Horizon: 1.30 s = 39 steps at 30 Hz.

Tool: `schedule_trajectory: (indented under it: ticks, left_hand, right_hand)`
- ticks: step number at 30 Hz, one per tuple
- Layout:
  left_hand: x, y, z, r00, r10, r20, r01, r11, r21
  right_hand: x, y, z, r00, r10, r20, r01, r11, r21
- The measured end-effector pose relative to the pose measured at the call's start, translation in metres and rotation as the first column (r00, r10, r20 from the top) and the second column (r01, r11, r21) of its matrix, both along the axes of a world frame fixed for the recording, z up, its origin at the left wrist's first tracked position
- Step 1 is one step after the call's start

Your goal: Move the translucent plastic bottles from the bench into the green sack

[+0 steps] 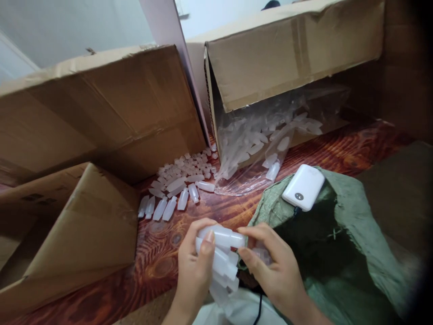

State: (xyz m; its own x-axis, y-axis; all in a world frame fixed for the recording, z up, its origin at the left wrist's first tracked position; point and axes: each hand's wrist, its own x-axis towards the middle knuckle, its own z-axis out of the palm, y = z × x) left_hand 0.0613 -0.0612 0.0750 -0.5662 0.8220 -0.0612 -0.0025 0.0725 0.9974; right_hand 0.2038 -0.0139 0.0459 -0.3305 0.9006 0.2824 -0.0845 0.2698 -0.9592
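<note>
My left hand (199, 257) is wrapped round several small translucent plastic bottles (223, 262), bunched with their necks pointing right. Thumb and forefinger of my right hand (274, 257) pinch the cap (238, 240) at the end of the topmost bottle. Some clear pieces, perhaps more caps (263, 253), show inside the curled right fingers; they are partly hidden. Beyond my hands, more bottles (169, 208) lie in a loose row on the wood-grain table (162, 257). Behind that row sits a heap of small whitish caps (189, 164).
A tipped carton (291, 54) at the back holds a clear bag (250, 140) of bottles. Other cardboard boxes (101, 117) stand at left. To the right, a green woven sack (358, 212) gapes, with a white power bank (303, 187) on its rim and a black cable (260, 309) below.
</note>
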Motion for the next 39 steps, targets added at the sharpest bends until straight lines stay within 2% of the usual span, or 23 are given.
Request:
schedule_trajectory:
  ticks: [1, 2, 3, 4, 6, 7, 8, 9, 10, 11, 13, 16, 20, 25, 29, 31, 34, 39]
  left_hand:
    - [-0.001, 0.002, 0.0, 0.998, 0.011, 0.06, -0.011, 1.0, -0.009]
    - [-0.003, 0.003, 0.001, 0.991, 0.021, 0.132, -0.018, 1.0, -0.022]
    - [-0.005, 0.005, 0.001, 0.979, 0.028, 0.202, -0.021, 0.999, -0.036]
    - [-0.006, 0.006, 0.001, 0.966, 0.034, 0.258, -0.022, 0.998, -0.05]
    - [-0.009, 0.008, -0.001, 0.95, 0.037, 0.31, -0.018, 0.998, -0.063]
    - [-0.01, 0.009, -0.003, 0.948, 0.03, 0.317, -0.009, 0.998, -0.067]
    - [-0.011, 0.009, -0.006, 0.946, 0.02, 0.324, 0.005, 0.997, -0.074]
    - [-0.011, 0.009, -0.009, 0.943, 0.004, 0.332, 0.023, 0.997, -0.077]
    - [-0.011, 0.009, -0.013, 0.939, -0.014, 0.343, 0.042, 0.996, -0.076]
    - [-0.011, 0.008, -0.017, 0.934, -0.031, 0.355, 0.06, 0.996, -0.073]
    - [-0.009, 0.007, -0.022, 0.922, -0.054, 0.383, 0.084, 0.995, -0.06]
    - [-0.006, 0.005, -0.024, 0.904, -0.065, 0.422, 0.09, 0.995, -0.04]
    - [-0.004, 0.001, -0.016, 0.862, -0.076, 0.502, 0.095, 0.995, -0.013]
    - [-0.003, -0.004, -0.011, 0.822, -0.042, 0.569, 0.08, 0.996, -0.042]
    - [-0.003, -0.007, -0.015, 0.829, -0.029, 0.559, 0.062, 0.997, -0.04]
    - [-0.003, -0.008, -0.018, 0.834, -0.041, 0.55, 0.073, 0.997, -0.037]
    - [-0.003, -0.008, -0.02, 0.841, -0.032, 0.541, 0.072, 0.996, -0.054]
    - [-0.006, -0.015, -0.02, 0.841, 0.032, 0.54, 0.018, 0.996, -0.087]
  right_hand:
    - [0.0, -0.003, -0.005, 0.988, -0.007, -0.155, -0.03, 0.971, -0.237]
    - [0.001, -0.006, -0.009, 0.95, -0.059, -0.306, -0.092, 0.884, -0.458]
    - [0.003, -0.008, -0.015, 0.895, -0.146, -0.422, -0.176, 0.753, -0.634]
    - [0.005, -0.01, -0.02, 0.838, -0.243, -0.489, -0.265, 0.602, -0.753]
    - [0.009, -0.013, -0.03, 0.759, -0.404, -0.511, -0.406, 0.32, -0.856]
    - [0.01, -0.014, -0.033, 0.733, -0.463, -0.497, -0.454, 0.211, -0.866]
    - [0.012, -0.015, -0.036, 0.713, -0.505, -0.487, -0.493, 0.133, -0.86]
    - [0.013, -0.017, -0.037, 0.696, -0.532, -0.483, -0.522, 0.087, -0.848]
    - [0.013, -0.019, -0.037, 0.68, -0.547, -0.487, -0.544, 0.068, -0.836]
    - [0.014, -0.02, -0.037, 0.671, -0.553, -0.495, -0.558, 0.064, -0.827]
    - [0.014, -0.022, -0.035, 0.67, -0.537, -0.513, -0.559, 0.09, -0.824]
    - [0.014, -0.024, -0.03, 0.72, -0.456, -0.524, -0.495, 0.192, -0.847]
    - [0.012, -0.028, -0.026, 0.811, -0.33, -0.483, -0.376, 0.339, -0.862]
    - [0.013, -0.043, -0.03, 0.892, -0.192, -0.41, -0.292, 0.448, -0.845]
    - [0.015, -0.05, -0.029, 0.933, -0.099, -0.345, -0.245, 0.528, -0.813]
    - [0.015, -0.05, -0.028, 0.939, -0.095, -0.33, -0.229, 0.542, -0.808]
    - [0.014, -0.053, -0.035, 0.936, -0.095, -0.34, -0.25, 0.503, -0.827]
    - [0.029, -0.08, -0.078, 0.963, 0.08, -0.257, -0.265, 0.455, -0.85]
